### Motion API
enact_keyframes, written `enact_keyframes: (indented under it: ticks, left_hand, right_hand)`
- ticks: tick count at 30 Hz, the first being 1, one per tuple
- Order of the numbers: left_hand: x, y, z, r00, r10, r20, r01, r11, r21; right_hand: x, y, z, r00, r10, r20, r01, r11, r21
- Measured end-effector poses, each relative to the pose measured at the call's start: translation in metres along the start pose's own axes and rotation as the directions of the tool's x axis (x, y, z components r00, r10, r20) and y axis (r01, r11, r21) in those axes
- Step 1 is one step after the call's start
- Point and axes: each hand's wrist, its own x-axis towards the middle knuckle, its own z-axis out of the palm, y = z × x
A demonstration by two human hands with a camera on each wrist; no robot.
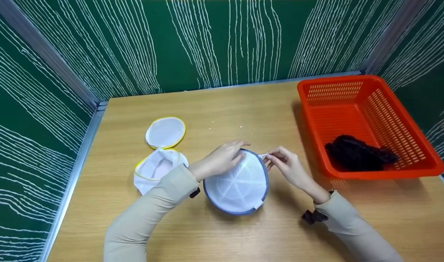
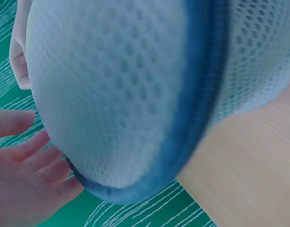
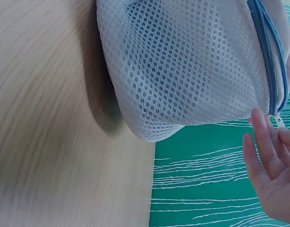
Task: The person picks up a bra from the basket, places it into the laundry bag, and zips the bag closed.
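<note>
A round white mesh laundry bag (image 1: 236,182) with a blue zipped rim stands on the table, its lid facing up. My left hand (image 1: 223,160) is at the bag's far left rim; in the left wrist view its fingers (image 2: 43,163) lie along the rim, relaxed, with the thumb apart from the mesh. At the far right of the rim my right hand (image 1: 285,165) pinches the small white zipper pull (image 3: 279,121) between thumb and fingers. The blue zipper (image 3: 270,52) runs round the bag's upper edge.
Left of the bag lies another white mesh bag (image 1: 145,185) with yellow trim, its round lid (image 1: 166,133) folded back. A red plastic basket (image 1: 353,174) holding dark fabric (image 1: 356,153) stands at the right. Green panels (image 1: 222,43) border the table (image 1: 222,112).
</note>
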Motion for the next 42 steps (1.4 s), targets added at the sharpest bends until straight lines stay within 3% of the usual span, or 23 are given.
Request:
enact_keyframes:
  ticks: [7,13,21,35,42]
  left_hand:
    - [0.002,0.001,0.003,0.998,0.009,0.068,-0.013,0.998,0.058]
    - [0.001,0.001,0.004,0.996,0.029,0.090,-0.035,0.997,0.067]
    - [-0.004,-0.005,0.006,0.996,0.019,0.090,-0.024,0.998,0.055]
    - [-0.016,-0.012,0.018,0.994,0.074,-0.078,-0.074,0.997,-0.005]
    - [-0.023,-0.017,0.022,0.984,-0.007,-0.176,-0.015,0.992,-0.122]
  right_hand:
    - [-0.003,0.015,-0.001,1.000,-0.006,-0.009,0.006,1.000,0.001]
    - [-0.004,0.025,-0.001,0.999,-0.037,-0.005,0.038,0.999,0.018]
    - [-0.005,0.022,0.001,1.000,-0.013,0.009,0.014,1.000,-0.022]
    - [-0.007,0.020,0.004,0.998,-0.046,0.037,0.047,0.998,-0.033]
    - [-0.009,0.022,0.000,0.998,-0.059,0.012,0.059,0.998,-0.009]
